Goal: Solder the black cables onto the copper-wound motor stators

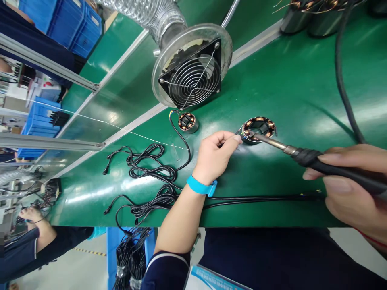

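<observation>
A round stator with copper windings (259, 128) lies on the green bench top (287, 92). My right hand (353, 189) grips the black handle of a soldering iron (305, 156), whose metal tip rests at the stator's near left edge. My left hand (215, 155), with a blue wrist strap (201, 186), pinches a thin solder wire (99, 121) close to the same spot. The wire runs away to the left across the bench. Its very end under my fingertips is hard to make out.
A fume extraction fan (193, 74) on a flexible duct stands behind the work. A second small stator (187, 122) with a black lead lies left of it. Coiled black cables (148, 165) lie at the left. More stators (314, 16) stand far right. Another person's arm (39, 231) shows lower left.
</observation>
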A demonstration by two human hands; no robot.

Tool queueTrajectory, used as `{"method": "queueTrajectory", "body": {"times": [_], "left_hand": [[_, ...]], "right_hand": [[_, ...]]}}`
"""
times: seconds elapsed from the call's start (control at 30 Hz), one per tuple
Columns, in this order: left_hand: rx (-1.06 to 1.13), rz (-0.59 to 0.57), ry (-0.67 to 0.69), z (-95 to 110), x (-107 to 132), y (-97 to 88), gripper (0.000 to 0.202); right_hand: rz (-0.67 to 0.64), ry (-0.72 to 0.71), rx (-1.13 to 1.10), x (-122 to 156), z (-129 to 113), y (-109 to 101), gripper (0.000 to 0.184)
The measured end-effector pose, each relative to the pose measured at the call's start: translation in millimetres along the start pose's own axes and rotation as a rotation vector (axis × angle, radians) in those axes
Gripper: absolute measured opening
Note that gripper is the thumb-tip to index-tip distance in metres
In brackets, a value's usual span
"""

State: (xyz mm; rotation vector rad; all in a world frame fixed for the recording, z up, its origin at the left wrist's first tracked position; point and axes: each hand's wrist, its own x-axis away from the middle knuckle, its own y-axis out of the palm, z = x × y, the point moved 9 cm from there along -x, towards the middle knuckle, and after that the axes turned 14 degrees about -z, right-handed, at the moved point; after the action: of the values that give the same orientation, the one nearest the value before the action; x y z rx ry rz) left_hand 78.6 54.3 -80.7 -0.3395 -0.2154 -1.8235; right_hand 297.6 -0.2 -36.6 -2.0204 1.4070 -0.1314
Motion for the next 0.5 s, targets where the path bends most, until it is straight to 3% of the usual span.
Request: {"method": "queueTrajectory", "body": {"times": [0.3, 0.5], "left_hand": [[-0.025, 0.011, 0.000, 0, 0, -2.5, 0.020], [0.004, 0.018, 0.000, 1, 0, -1.8, 0.019]], "right_hand": [[-0.013, -0.008, -0.026, 4, 9, 4, 0.015], [-0.003, -0.024, 0.012, -4, -5, 3, 0.013]]}}
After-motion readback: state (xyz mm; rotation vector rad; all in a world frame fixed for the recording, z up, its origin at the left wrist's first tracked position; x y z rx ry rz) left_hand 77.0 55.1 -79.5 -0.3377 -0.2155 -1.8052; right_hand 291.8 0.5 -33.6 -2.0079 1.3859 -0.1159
